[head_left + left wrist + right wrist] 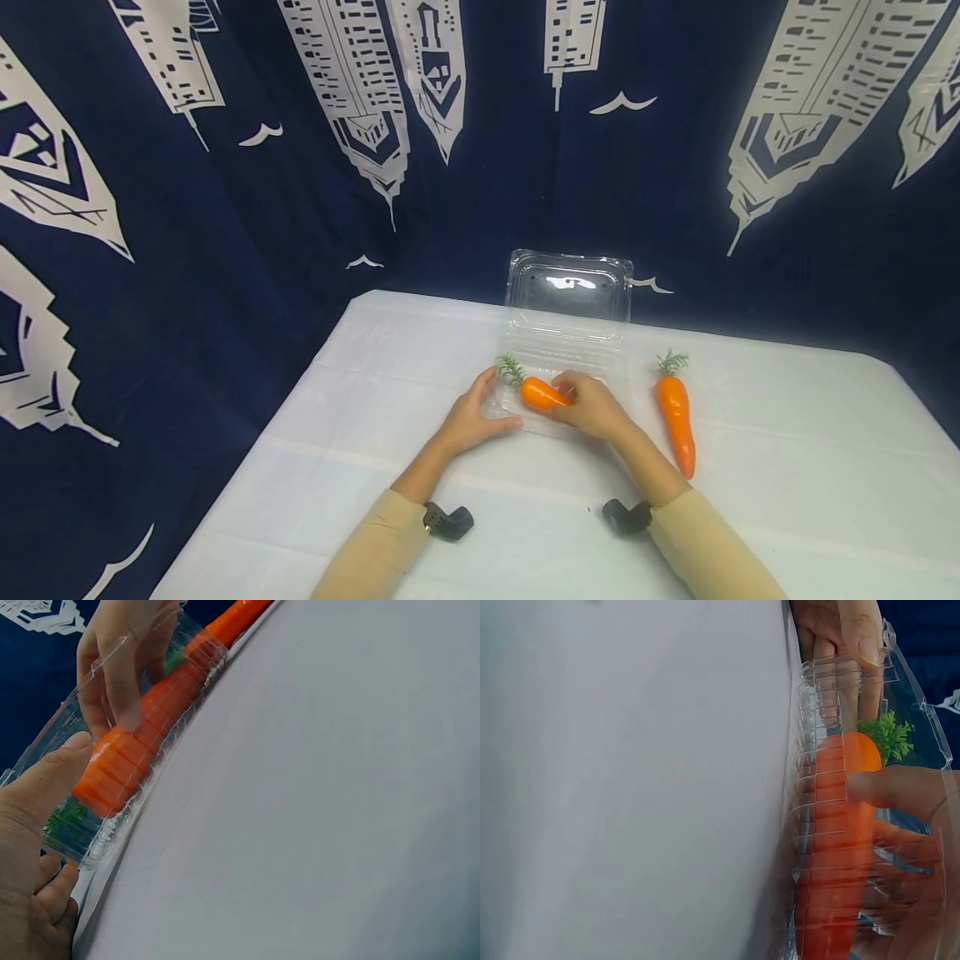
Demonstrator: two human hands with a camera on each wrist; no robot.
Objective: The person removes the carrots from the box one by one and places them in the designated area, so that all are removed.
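A clear plastic container (810, 750) lies on the table with its hinged lid (570, 287) raised at the back. Inside its base is an orange carrot (540, 393) with a feathery green top (887, 737) pointing left. My right hand (596, 408) reaches in from the right and pinches the carrot's body between thumb and fingers. At the container's left end, my left hand (468, 421) holds the wall, thumb at the front rim and fingers round the side. The carrot's tip is hidden by the right hand in the head view.
A second carrot (677, 421) lies on the white tablecloth (795, 467), right of the container, green top away from me. Behind the table hangs a dark blue curtain (480, 217) with white building prints. Black wrist cameras (450, 523) sit by both sleeves.
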